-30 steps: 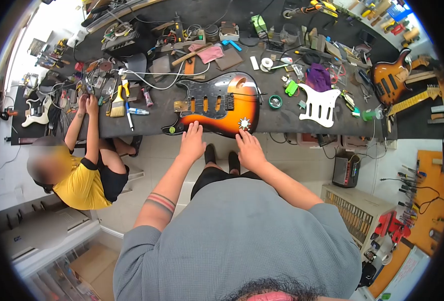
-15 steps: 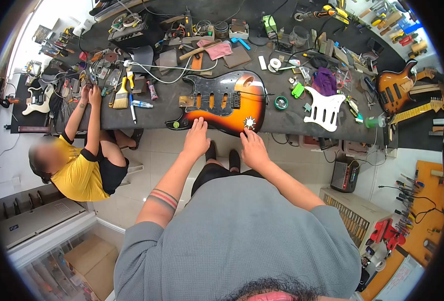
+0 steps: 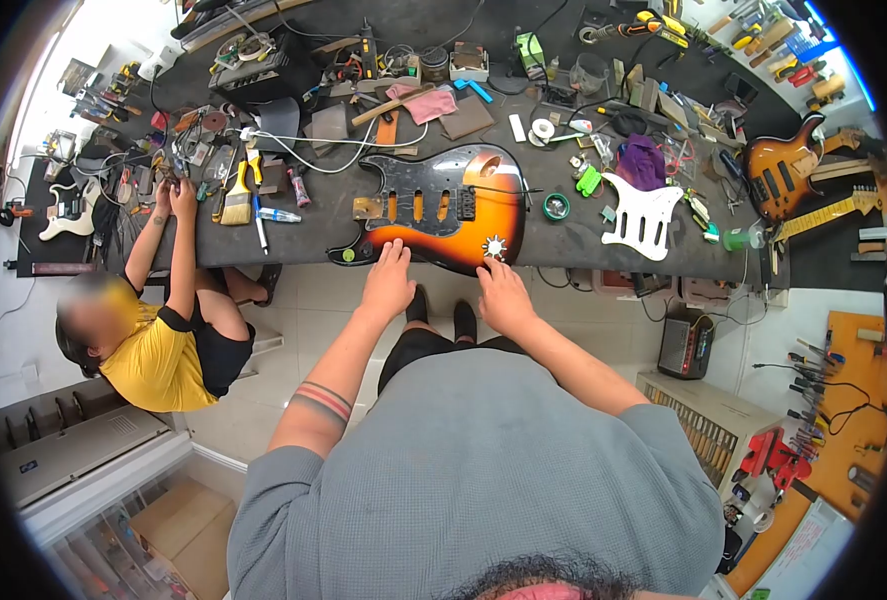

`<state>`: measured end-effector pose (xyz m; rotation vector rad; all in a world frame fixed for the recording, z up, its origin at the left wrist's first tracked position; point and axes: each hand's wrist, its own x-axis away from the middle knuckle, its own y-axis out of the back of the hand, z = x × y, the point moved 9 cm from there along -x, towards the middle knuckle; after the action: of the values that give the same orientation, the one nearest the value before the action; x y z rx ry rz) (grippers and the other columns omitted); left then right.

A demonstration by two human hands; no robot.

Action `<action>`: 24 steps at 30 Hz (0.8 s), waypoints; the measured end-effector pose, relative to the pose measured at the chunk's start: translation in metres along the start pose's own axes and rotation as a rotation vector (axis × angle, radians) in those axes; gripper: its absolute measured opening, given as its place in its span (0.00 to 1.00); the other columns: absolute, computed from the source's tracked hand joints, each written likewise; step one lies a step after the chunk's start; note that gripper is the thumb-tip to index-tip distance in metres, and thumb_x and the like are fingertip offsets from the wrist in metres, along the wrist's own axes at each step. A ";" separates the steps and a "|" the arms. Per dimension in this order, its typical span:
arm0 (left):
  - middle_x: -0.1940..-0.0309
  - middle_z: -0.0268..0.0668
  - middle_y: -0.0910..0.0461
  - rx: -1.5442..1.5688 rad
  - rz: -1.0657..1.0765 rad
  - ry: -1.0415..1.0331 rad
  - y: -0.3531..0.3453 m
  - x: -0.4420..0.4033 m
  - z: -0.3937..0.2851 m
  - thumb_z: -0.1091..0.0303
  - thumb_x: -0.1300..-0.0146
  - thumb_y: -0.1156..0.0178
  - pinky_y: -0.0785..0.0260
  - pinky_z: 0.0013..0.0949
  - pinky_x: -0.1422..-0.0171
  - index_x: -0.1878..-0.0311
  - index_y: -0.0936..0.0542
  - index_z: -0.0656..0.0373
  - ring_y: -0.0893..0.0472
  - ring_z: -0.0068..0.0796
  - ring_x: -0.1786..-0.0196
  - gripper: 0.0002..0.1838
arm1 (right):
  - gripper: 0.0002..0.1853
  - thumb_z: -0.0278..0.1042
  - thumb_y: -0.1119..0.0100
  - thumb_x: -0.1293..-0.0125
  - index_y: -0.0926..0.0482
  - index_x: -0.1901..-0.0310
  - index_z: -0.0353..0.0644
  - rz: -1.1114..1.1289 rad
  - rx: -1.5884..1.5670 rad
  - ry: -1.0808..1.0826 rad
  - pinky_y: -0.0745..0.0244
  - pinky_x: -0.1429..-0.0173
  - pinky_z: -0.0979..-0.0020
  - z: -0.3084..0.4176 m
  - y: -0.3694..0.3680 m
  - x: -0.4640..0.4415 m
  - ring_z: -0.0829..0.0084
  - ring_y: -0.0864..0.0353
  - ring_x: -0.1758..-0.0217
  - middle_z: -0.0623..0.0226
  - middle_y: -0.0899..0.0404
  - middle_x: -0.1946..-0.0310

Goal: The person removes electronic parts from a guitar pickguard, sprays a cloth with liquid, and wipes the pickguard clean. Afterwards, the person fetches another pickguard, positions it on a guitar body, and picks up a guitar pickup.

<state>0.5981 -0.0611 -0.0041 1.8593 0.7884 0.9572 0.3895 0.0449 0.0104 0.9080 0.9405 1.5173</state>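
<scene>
A sunburst guitar body (image 3: 463, 235) with a dark upper face and open pickup slots lies flat on the dark workbench (image 3: 313, 240). On its near edge, left of the middle, rest the fingers of my left hand (image 3: 388, 280), stretched out and holding nothing. My right hand (image 3: 504, 297) touches the near right edge, fingers apart, just below a white sun-shaped sticker (image 3: 494, 247). A round green sticker (image 3: 348, 255) marks the body's left horn. Right of the body sit a green-rimmed round container (image 3: 555, 207) and a white pickguard (image 3: 623, 222).
A co-worker in a yellow shirt (image 3: 158, 362) sits at the left, both hands on small parts. A paintbrush (image 3: 236, 205), markers, a white cable and a pink cloth (image 3: 429, 104) lie on the bench. Another sunburst guitar (image 3: 781, 172) is at the right.
The camera view has shifted slightly. Both my hands stay at the guitar body's near edge, with the right fingertips slightly nearer the sun-shaped sticker. The guitar body has not visibly moved on the bench.
</scene>
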 end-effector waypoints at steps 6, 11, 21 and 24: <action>0.10 0.54 0.41 -0.005 0.009 -0.002 -0.001 0.001 0.000 0.65 0.31 0.26 0.41 0.46 0.07 0.16 0.30 0.66 0.41 0.53 0.08 0.42 | 0.33 0.30 0.30 0.33 0.24 0.27 0.32 -0.010 -0.014 -0.010 0.29 0.18 0.49 0.001 0.001 -0.001 0.48 0.26 0.21 0.46 0.27 0.24; 0.14 0.52 0.33 0.030 -0.029 -0.025 0.013 -0.002 -0.001 0.66 0.30 0.27 0.38 0.46 0.09 0.20 0.26 0.66 0.34 0.51 0.11 0.38 | 0.34 0.31 0.32 0.32 0.27 0.24 0.34 -0.016 -0.022 -0.028 0.28 0.19 0.50 0.001 0.003 -0.001 0.48 0.26 0.22 0.46 0.27 0.25; 0.40 0.42 0.15 0.152 -0.366 -0.019 0.087 -0.040 0.063 0.71 0.32 0.28 0.23 0.54 0.31 0.35 0.15 0.57 0.19 0.51 0.34 0.22 | 0.29 0.31 0.32 0.31 0.23 0.29 0.37 0.024 -0.003 -0.119 0.25 0.26 0.49 0.007 0.021 -0.049 0.50 0.19 0.32 0.52 0.19 0.39; 0.40 0.40 0.16 0.135 -0.331 -0.018 0.089 -0.054 0.075 0.69 0.33 0.27 0.26 0.53 0.29 0.36 0.14 0.55 0.20 0.48 0.32 0.22 | 0.28 0.31 0.32 0.30 0.22 0.29 0.37 -0.014 0.004 -0.129 0.23 0.28 0.49 0.010 0.028 -0.079 0.50 0.19 0.34 0.52 0.19 0.40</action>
<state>0.6473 -0.1731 0.0362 1.7749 1.1317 0.6904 0.3978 -0.0349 0.0349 0.9882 0.8551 1.4274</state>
